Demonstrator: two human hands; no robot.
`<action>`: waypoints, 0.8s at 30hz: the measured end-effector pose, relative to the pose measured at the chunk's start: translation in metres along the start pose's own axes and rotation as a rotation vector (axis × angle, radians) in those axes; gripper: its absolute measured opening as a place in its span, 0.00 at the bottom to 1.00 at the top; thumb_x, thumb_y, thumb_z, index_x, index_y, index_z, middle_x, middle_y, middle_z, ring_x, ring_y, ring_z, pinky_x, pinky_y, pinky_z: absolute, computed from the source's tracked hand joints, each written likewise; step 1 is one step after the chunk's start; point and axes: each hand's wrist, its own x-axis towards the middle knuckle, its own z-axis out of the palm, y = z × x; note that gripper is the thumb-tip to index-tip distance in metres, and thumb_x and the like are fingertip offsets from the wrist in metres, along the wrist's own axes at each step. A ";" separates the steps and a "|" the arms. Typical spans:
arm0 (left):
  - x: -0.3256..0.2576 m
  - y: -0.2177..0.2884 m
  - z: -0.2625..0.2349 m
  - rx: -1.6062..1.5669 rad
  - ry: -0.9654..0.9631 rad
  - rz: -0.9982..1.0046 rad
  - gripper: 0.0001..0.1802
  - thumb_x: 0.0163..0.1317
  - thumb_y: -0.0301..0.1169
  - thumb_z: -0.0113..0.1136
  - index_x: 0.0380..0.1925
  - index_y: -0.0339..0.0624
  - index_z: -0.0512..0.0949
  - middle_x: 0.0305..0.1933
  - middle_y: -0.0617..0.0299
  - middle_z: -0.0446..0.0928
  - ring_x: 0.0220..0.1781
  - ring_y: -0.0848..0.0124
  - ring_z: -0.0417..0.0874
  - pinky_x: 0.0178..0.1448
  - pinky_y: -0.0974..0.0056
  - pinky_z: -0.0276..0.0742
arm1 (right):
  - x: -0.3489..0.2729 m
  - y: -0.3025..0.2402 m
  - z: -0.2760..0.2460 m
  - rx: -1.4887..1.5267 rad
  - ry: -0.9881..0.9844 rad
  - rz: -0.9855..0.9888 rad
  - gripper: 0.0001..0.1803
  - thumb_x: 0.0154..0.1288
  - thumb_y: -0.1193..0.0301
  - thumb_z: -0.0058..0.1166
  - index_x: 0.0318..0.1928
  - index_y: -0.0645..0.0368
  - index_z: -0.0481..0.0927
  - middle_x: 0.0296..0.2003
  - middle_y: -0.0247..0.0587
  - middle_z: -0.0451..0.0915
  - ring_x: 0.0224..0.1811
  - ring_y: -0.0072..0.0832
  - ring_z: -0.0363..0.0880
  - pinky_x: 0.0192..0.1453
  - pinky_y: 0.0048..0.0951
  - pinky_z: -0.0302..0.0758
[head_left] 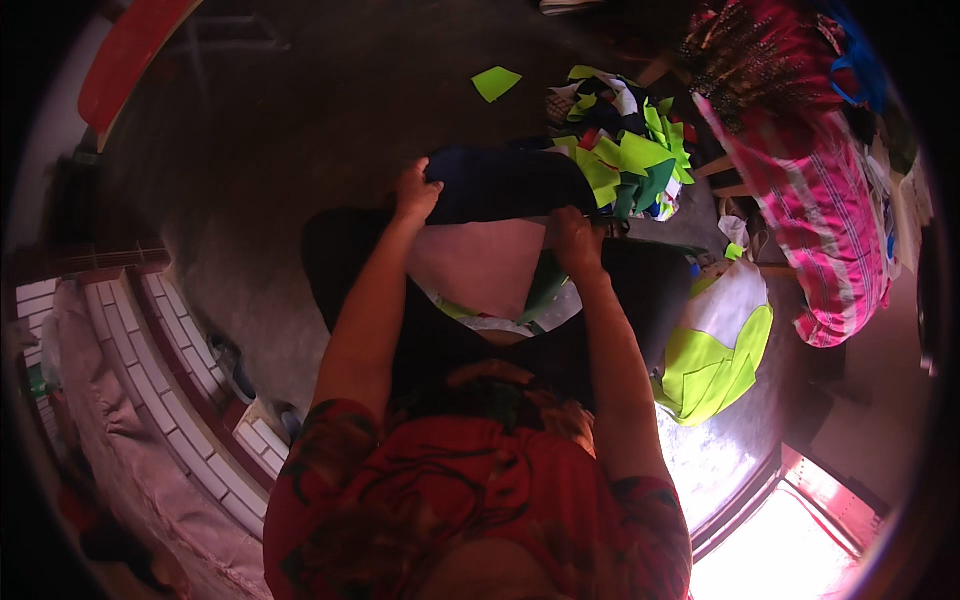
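A dark navy piece of cloth [505, 185] is stretched between my two hands above my lap. My left hand [415, 195] grips its left edge, thumb on top. At the cloth's near right corner, my right hand [577, 242] is closed on it, with the fingertips partly in shadow. Below the navy cloth, a pale pink cloth piece [480, 265] lies across my lap between my forearms. A strip of green fabric [546, 285] shows beside it, near my right wrist.
A heap of lime, green, white and dark fabric scraps [640, 160] lies on the floor ahead to the right. One lime scrap [496, 83] lies apart. Right of me sits a lime and white bundle [715, 355]. Pink checked cloth [825, 220] drapes over something at far right.
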 end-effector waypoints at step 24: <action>-0.035 0.048 -0.001 0.732 0.048 0.581 0.31 0.49 0.25 0.62 0.56 0.54 0.71 0.62 0.55 0.66 0.64 0.54 0.66 0.63 0.54 0.65 | -0.004 -0.012 0.007 0.118 -0.080 -0.211 0.41 0.48 0.60 0.65 0.64 0.52 0.64 0.67 0.54 0.55 0.70 0.47 0.54 0.65 0.53 0.57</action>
